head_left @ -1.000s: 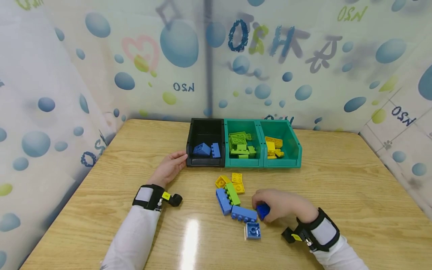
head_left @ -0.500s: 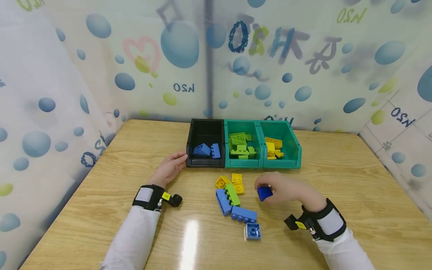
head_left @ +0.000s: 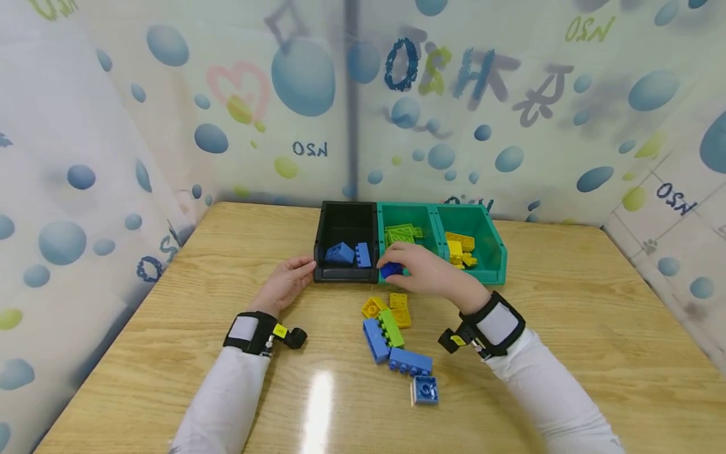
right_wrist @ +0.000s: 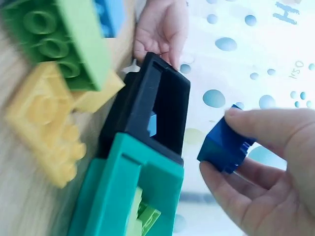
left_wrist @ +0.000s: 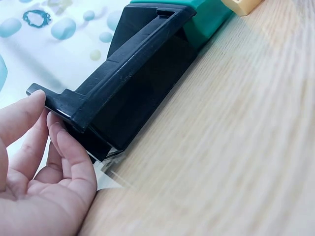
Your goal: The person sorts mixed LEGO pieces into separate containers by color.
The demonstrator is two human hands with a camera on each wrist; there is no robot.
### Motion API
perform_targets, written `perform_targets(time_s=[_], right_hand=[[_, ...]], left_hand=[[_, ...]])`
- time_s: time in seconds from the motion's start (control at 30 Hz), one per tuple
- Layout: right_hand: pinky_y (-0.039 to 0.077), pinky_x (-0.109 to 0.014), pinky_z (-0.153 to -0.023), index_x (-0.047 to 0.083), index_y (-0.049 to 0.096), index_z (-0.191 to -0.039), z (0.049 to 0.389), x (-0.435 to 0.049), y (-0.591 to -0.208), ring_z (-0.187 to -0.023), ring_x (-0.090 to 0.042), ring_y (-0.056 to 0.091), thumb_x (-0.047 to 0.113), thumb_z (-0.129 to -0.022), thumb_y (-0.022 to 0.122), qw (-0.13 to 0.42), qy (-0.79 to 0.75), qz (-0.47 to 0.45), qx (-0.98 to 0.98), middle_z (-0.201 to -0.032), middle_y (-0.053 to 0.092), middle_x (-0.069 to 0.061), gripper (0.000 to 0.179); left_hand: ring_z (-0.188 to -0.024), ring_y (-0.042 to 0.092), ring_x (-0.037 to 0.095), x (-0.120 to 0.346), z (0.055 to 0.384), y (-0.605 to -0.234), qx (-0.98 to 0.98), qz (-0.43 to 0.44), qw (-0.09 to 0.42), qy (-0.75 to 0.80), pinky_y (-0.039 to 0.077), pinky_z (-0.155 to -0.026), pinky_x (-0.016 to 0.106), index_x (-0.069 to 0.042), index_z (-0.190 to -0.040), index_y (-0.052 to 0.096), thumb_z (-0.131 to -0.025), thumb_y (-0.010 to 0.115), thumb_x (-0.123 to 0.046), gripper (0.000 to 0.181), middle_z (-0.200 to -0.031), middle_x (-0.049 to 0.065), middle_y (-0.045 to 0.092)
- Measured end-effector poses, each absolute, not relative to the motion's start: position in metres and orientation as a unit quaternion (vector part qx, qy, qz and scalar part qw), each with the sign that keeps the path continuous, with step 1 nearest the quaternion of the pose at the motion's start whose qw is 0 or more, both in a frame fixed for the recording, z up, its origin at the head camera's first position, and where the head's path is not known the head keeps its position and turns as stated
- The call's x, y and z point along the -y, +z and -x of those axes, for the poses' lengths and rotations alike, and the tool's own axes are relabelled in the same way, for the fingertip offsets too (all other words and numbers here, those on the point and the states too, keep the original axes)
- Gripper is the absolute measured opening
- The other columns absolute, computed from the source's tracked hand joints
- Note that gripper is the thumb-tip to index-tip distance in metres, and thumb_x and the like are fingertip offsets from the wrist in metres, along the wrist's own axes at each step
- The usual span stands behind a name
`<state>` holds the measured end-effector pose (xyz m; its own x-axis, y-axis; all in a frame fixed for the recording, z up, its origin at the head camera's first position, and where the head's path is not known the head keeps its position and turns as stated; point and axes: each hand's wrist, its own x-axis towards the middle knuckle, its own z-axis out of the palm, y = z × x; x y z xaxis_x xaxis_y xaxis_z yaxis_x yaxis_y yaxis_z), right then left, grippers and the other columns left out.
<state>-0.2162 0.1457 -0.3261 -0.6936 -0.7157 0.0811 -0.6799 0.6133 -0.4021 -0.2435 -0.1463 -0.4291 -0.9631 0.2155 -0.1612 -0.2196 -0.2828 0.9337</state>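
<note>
Blue block [right_wrist: 221, 142] aloft

Right hand [head_left: 416, 268] pinches it, thumb against fingers, above the front of the teal bin [right_wrist: 113, 187], near the black bin [head_left: 346, 274]. Advise: firm pinch, clear both bins. Left hand [head_left: 286, 284] grips black bin's corner; should keep it steady.

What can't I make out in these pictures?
Head view: the front of the middle bin, mostly hidden behind the right hand.
Left wrist view: what the black bin holds, hidden behind its wall.
Left wrist view: the rest of a yellow brick, cut by the top edge.
</note>
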Motion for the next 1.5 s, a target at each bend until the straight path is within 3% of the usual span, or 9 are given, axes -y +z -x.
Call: perform_targets(time_s=[0.23, 0.4, 0.57, 0.87, 1.1, 1.3, 1.5], right_hand=[[0.047, -0.033, -0.083, 0.007, 0.061, -0.121, 0.235, -0.120, -0.324, -0.096, -0.024, 0.053, 0.005, -0.091, 0.058, 0.034, -0.193, 0.382, -0.903, -0.121, 0.054, -0.012, 0.030], [0.046, -0.034, -0.094, 0.006, 0.061, -0.120, 0.247, -0.104, -0.330, -0.108, -0.024, 0.054, 0.005, -0.091, 0.060, -0.011, -0.141, 0.399, -0.906, -0.123, 0.054, -0.012, 0.029], [0.045, -0.033, -0.095, 0.008, 0.064, -0.117, 0.255, -0.093, -0.339, -0.109, -0.024, 0.054, 0.008, -0.089, 0.065, -0.046, -0.089, 0.389, -0.916, -0.119, 0.060, -0.010, 0.027], [0.042, -0.037, -0.099, 0.010, 0.065, -0.117, 0.260, -0.088, -0.347, -0.111, -0.024, 0.053, 0.011, -0.088, 0.066, -0.022, -0.069, 0.341, -0.937, -0.118, 0.062, -0.007, 0.028], [0.025, -0.054, -0.104, 0.020, 0.067, -0.115, 0.258, -0.088, -0.357, -0.115, -0.023, 0.049, 0.023, -0.090, 0.065, -0.030, -0.041, 0.345, -0.937, -0.119, 0.063, -0.001, 0.026], [0.027, -0.050, -0.099, 0.021, 0.067, -0.117, 0.257, -0.087, -0.360, -0.111, -0.021, 0.050, 0.026, -0.093, 0.061, -0.029, -0.022, 0.351, -0.936, -0.119, 0.064, 0.000, 0.025], [0.025, -0.052, -0.101, 0.022, 0.063, -0.123, 0.256, -0.087, -0.361, -0.118, -0.021, 0.047, 0.024, -0.096, 0.057, -0.002, -0.006, 0.347, -0.938, -0.128, 0.061, 0.002, 0.028]], left_hand=[[-0.075, 0.053, 0.001, 0.146, 0.245, -0.430, -0.574, 0.001, 0.138, 0.807, 0.045, -0.073, 0.015, -0.023, -0.079, 0.066, -0.098, 0.045, -0.002, 0.035, -0.080, -0.012, 0.060], [-0.075, 0.054, 0.001, 0.145, 0.245, -0.427, -0.569, 0.005, 0.134, 0.812, 0.046, -0.073, 0.015, -0.022, -0.079, 0.065, -0.098, 0.044, -0.001, 0.036, -0.080, -0.011, 0.059], [-0.075, 0.054, 0.001, 0.145, 0.245, -0.426, -0.573, 0.014, 0.135, 0.808, 0.046, -0.074, 0.015, -0.022, -0.078, 0.065, -0.098, 0.044, -0.001, 0.036, -0.081, -0.011, 0.059], [-0.076, 0.053, 0.001, 0.144, 0.247, -0.426, -0.578, 0.011, 0.136, 0.805, 0.045, -0.074, 0.015, -0.023, -0.079, 0.065, -0.098, 0.045, -0.002, 0.035, -0.081, -0.011, 0.058], [-0.075, 0.053, 0.002, 0.145, 0.247, -0.428, -0.576, 0.010, 0.140, 0.806, 0.046, -0.073, 0.015, -0.023, -0.079, 0.067, -0.098, 0.047, -0.003, 0.033, -0.081, -0.011, 0.060], [-0.075, 0.053, 0.002, 0.145, 0.247, -0.429, -0.575, 0.012, 0.139, 0.806, 0.046, -0.072, 0.015, -0.022, -0.079, 0.066, -0.097, 0.047, -0.002, 0.033, -0.080, -0.010, 0.060], [-0.074, 0.053, 0.002, 0.145, 0.246, -0.429, -0.570, 0.010, 0.140, 0.810, 0.046, -0.071, 0.015, -0.022, -0.078, 0.066, -0.098, 0.046, -0.002, 0.035, -0.079, -0.010, 0.060]])
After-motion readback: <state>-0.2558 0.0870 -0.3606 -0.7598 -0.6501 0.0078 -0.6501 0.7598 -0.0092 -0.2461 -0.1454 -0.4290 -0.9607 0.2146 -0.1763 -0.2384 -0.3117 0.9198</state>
